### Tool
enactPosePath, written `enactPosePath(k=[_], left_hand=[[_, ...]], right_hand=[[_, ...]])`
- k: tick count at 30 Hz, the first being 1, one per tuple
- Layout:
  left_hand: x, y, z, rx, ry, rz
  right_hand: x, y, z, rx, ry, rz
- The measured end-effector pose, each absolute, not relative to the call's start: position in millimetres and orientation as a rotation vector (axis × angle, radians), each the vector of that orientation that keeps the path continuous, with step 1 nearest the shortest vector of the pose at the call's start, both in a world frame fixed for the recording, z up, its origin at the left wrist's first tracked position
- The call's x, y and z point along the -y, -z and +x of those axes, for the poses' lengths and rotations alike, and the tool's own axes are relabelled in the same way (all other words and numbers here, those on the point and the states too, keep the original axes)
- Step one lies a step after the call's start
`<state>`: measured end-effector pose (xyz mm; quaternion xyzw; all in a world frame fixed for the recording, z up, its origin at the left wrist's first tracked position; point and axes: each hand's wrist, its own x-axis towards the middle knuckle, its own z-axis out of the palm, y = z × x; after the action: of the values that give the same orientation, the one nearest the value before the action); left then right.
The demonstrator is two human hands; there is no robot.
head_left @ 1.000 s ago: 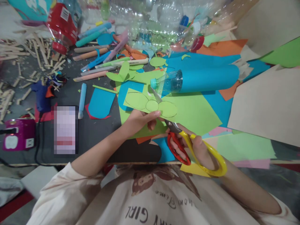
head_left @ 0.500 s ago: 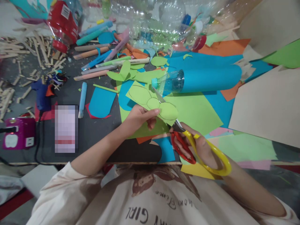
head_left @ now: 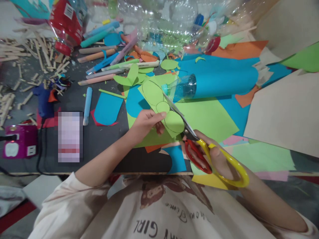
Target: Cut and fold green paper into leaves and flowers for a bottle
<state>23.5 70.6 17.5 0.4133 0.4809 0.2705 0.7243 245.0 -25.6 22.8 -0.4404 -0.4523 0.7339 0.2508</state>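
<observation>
Between the thumb and fingers of my left hand [head_left: 149,124] is a light green paper strip [head_left: 152,91] with ovals and a small circle drawn on it. My right hand [head_left: 218,154] is closed round the handles of large scissors [head_left: 203,142], one red and one yellow. The scissor blades point up and left along the strip's right edge, near its drawn outlines. Behind the blades lies a bottle [head_left: 224,83] wrapped in blue paper, its cap towards the strip. A larger green sheet [head_left: 206,116] is under the scissors.
Markers [head_left: 99,58] and green cut pieces [head_left: 133,74] lie behind my left hand. At the left are a glue gun [head_left: 46,99], a purple box [head_left: 21,141], a phone [head_left: 69,136] and wooden sticks [head_left: 8,106]. Clear plastic bottles [head_left: 164,20] fill the back; cardboard [head_left: 286,109] lies right.
The green strip has turned clockwise in my left hand, its far end rising. The scissors have moved slightly right, and their blades now show alongside the strip instead of crossing it.
</observation>
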Motion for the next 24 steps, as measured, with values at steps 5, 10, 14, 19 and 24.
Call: enactPosePath(k=[5, 10, 14, 19, 24], left_hand=[[-71, -20, 24, -1.104, -0.615, 0.889], [-71, -17, 24, -1.094, -0.680, 0.897], [-72, -16, 24, -1.080, -0.694, 0.928], [-72, -17, 23, -1.131, -0.676, 0.967], [-70, -11, 19, -1.223, -0.728, 0.970]], right_hand=[[23, -26, 243, 1.155, -2.014, -1.208], [24, -28, 244, 1.146, -2.003, -1.250], [26, -28, 244, 1.125, -2.006, -1.266], [26, -29, 246, 1.137, -2.010, -1.288], [23, -35, 248, 1.208, -2.021, -1.292]])
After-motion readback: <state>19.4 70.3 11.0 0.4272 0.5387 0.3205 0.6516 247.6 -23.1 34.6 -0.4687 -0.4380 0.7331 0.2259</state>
